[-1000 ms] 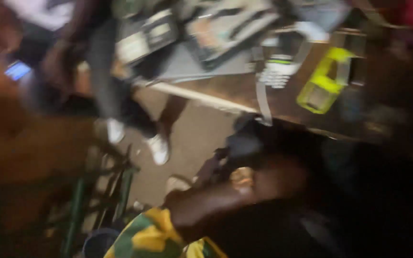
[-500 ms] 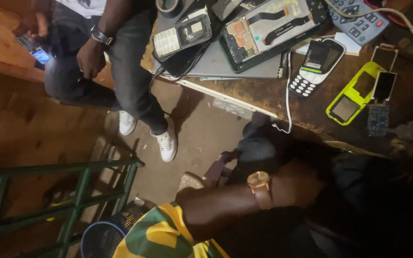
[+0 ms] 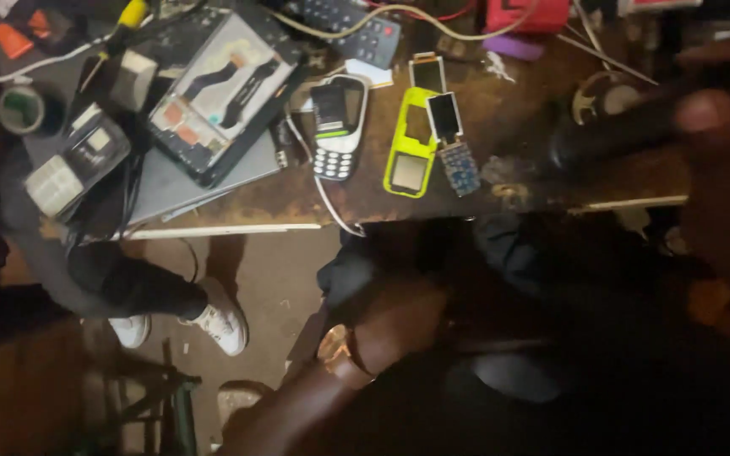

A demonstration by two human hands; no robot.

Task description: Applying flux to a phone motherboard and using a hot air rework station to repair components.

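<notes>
Low in the frame, the left hand (image 3: 399, 317) sits in the person's dark lap, a gold wristwatch (image 3: 335, 350) on its wrist; the fingers are lost in shadow, so whether its grip is apart or together cannot be told. At the far right, the right hand (image 3: 711, 152) hangs blurred over the tabletop (image 3: 517, 190) edge, its grip also unreadable, near a dark blurred object (image 3: 610, 139) that cannot be made out. Centre top, a keypad phone (image 3: 337, 127) lies flat, just beside a lime-green phone shell (image 3: 410, 142) and a small blue circuit board (image 3: 460, 166). Upper left, an opened tablet (image 3: 217, 93) rests on a grey slab (image 3: 187, 181). Another person's white sneakers (image 3: 221, 321) stand on the floor at lower left.
</notes>
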